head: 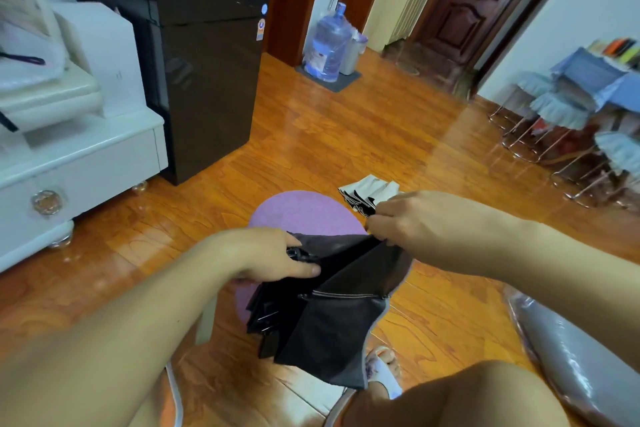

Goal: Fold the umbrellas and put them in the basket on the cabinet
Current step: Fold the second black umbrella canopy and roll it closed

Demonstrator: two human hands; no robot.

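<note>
A collapsed black umbrella (332, 315) hangs in front of me over a round purple stool (304, 211), its canopy loose and its ribs showing. My left hand (273, 255) grips the umbrella near its black top end. My right hand (412, 218) pinches an edge of the black canopy and holds it up. A second umbrella (370, 192), white and black, lies folded on the floor just beyond my right hand. The basket is not in view.
A white cabinet (76, 156) stands at the left beside a dark fridge (207, 62). A water jug (327, 45) sits by the far wall. Stools with frilled covers (561, 114) stand at the right, and a grey cushion (581, 364) lies at the lower right. My knee and slippered foot (384, 374) are below.
</note>
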